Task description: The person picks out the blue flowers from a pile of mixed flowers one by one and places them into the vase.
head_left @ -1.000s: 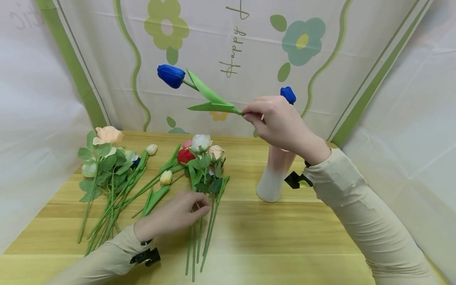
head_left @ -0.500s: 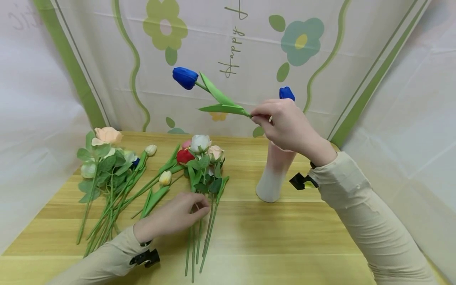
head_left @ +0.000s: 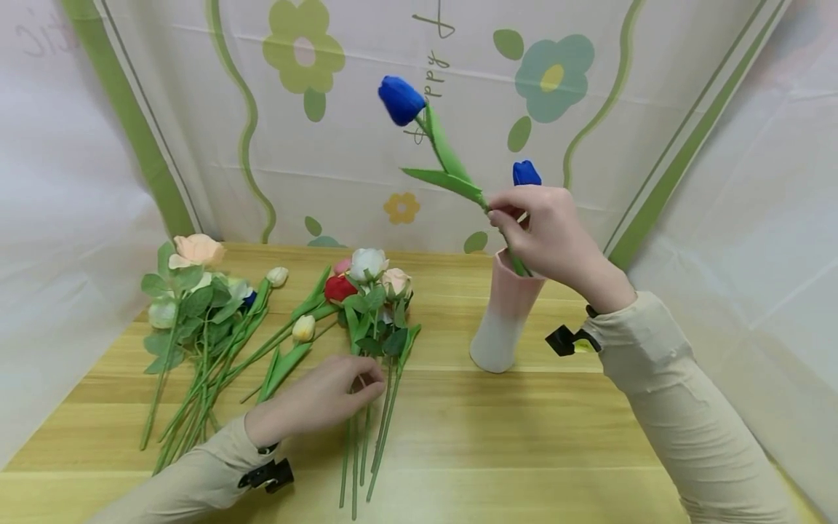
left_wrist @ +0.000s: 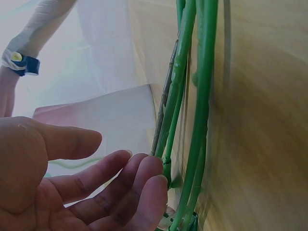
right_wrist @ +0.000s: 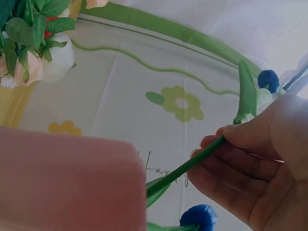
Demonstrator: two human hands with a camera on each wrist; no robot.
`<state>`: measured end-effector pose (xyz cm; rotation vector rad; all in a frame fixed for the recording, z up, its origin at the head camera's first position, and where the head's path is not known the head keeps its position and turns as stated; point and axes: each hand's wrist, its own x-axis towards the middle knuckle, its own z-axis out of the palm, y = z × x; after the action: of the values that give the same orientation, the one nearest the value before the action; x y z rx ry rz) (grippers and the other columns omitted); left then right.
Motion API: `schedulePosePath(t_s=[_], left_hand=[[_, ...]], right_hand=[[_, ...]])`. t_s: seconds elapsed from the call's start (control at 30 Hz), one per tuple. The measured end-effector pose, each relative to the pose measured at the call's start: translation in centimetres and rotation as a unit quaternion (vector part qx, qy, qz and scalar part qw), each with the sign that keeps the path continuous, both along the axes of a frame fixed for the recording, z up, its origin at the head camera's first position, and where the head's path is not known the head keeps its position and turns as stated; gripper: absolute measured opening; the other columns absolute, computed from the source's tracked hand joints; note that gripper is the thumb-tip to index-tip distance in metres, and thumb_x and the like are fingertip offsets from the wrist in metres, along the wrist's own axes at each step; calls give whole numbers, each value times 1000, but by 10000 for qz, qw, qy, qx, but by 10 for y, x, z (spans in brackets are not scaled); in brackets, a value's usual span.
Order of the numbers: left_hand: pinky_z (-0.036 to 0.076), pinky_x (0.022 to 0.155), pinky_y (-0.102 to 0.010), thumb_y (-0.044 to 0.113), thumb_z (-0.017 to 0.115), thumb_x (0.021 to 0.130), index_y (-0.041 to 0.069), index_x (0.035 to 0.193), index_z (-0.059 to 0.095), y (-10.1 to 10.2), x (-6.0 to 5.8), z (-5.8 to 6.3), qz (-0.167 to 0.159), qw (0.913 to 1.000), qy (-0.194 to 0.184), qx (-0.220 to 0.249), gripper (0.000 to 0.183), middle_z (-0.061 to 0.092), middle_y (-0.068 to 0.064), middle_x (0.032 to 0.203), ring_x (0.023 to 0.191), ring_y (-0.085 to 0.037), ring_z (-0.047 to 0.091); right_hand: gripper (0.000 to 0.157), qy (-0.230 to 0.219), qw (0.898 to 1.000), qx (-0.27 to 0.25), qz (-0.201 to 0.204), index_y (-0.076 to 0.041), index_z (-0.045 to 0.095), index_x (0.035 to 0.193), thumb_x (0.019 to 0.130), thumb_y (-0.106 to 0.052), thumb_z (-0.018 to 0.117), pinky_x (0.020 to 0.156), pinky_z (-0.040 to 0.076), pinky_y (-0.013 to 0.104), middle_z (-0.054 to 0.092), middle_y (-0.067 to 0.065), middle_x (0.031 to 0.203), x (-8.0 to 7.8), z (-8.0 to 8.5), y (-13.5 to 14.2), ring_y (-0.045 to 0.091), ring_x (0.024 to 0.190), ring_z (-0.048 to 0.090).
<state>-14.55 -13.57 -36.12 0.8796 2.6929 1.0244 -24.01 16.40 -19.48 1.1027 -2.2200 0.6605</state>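
Observation:
My right hand [head_left: 556, 233] pinches the green stem of a blue tulip [head_left: 401, 100] just below its leaves. The flower leans to the upper left over a pink-and-white vase [head_left: 500, 320]. In the right wrist view the held stem [right_wrist: 192, 166] runs down to the vase's rim; its lower end is hidden. Another blue tulip [head_left: 527, 173] stands in the vase, partly behind the hand. My left hand [head_left: 321, 397] rests loosely curved over the stems of a bunch of flowers [head_left: 369, 298]. In the left wrist view its fingertips lie against or close to the stems [left_wrist: 175, 96], thumb apart.
A second heap of flowers [head_left: 203, 313] with peach and white blooms lies at the left of the wooden table [head_left: 524, 451]. A yellow-white tulip [head_left: 304, 327] lies between the two groups. A printed cloth [head_left: 366, 73] hangs behind, with white cloth at both sides.
My right hand has moved right and slightly down, bringing the blue tulip over the vase and tilting it more upright. The stem now reaches the vase's mouth. My left hand has stayed put.

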Motion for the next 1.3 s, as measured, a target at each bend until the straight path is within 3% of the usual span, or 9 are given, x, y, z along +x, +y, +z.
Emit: schedulePosePath(t_s=[0.53,0.8,1.0,1.13,1.3], left_hand=[[51,72,-28,20,58,101,14,100,71,-1,0,1,7,10000,-21,-6,14,67,8,89,81,-4,60],[51,71,-28,21,58,101,14,100,71,-1,0,0,25,10000,-34,14,15,67,9,88,82,-5,61],[51,71,-28,21,58,101,14,100,71,-1,1,1,59,10000,-12,-5,15,67,9,88,81,-6,61],[51,71,-28,21,58,101,14,100,71,-1,1,1,59,10000,19,8,15,67,9,88,81,-6,61],[51,71,-28,22,58,101,13,101,71,-1,0,0,67,9999,60,53,15,67,8,89,82,-5,60]], right_hand=[[11,-340,9935,-866,-660,4,72,97,92,-3,66,70,49,18,70,7,85,-5,-26,26,14,72,64],[15,-673,9813,-1390,-1150,2,72,94,93,-11,65,73,45,18,69,8,87,-5,-43,34,18,81,62],[15,-951,9720,-1783,-1197,2,71,94,93,-13,67,73,47,18,69,8,88,-2,-60,33,18,82,62],[13,-996,9681,-1998,-1142,2,70,92,92,-11,68,69,47,18,68,9,89,-2,-69,32,17,82,61],[12,-895,9641,-2194,-1199,3,70,91,91,-9,69,74,48,19,66,8,93,-3,-77,32,16,87,59]])
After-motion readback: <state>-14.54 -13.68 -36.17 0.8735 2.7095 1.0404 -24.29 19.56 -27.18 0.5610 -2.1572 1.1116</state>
